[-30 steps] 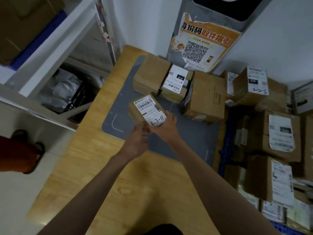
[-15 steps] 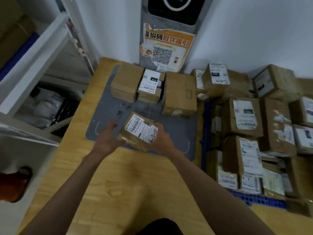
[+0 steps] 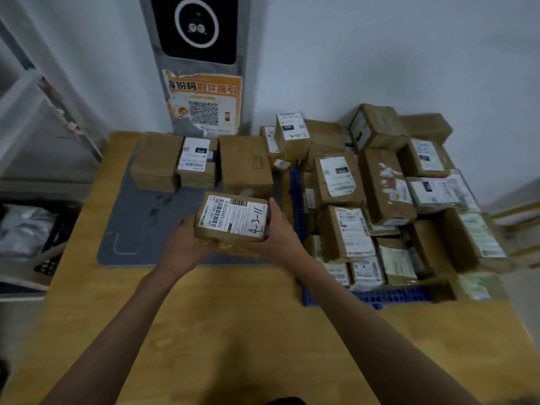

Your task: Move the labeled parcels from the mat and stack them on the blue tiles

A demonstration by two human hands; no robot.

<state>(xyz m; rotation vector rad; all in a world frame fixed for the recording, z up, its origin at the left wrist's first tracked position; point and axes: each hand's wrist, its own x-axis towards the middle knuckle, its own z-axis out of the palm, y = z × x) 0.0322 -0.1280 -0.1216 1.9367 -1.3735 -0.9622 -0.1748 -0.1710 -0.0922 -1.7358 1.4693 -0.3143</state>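
Parcel (image 3: 232, 219) with the handwritten "4-3-11" on its white label is up off the surface, held between both hands over the near right part of the grey mat (image 3: 140, 217). Left hand (image 3: 187, 244) cups the near left corner from underneath, fingers curled around the bottom edge. Right hand (image 3: 277, 232) clamps the right side, thumb pointing up along the box edge and the rest of the fingers tucked under where I can't really see them. Both forearms stretch out over the wooden counter (image 3: 233, 331), which takes up the whole near part of the view.

Bit further out, on the far side of the mat, three more boxes sit in a row: a plain box (image 3: 155, 162) on the left, a labeled box (image 3: 197, 162) touching it in the middle, and a bigger plain box (image 3: 245, 165) on the right, just behind the held one.

Off to the right is the blue tile base (image 3: 380, 295), only really visible along its near edge and left side because a big pile of labeled parcels (image 3: 380, 194) is already stacked on it, crammed together and a few tilted.

Back against the wall there's a grey kiosk (image 3: 195, 39) with a round ring on its dark screen and a torn orange QR poster (image 3: 204, 105) stuck on it. White shelving (image 3: 35, 112) sits on the left, with a dark basket (image 3: 43, 241) holding something in plastic below.
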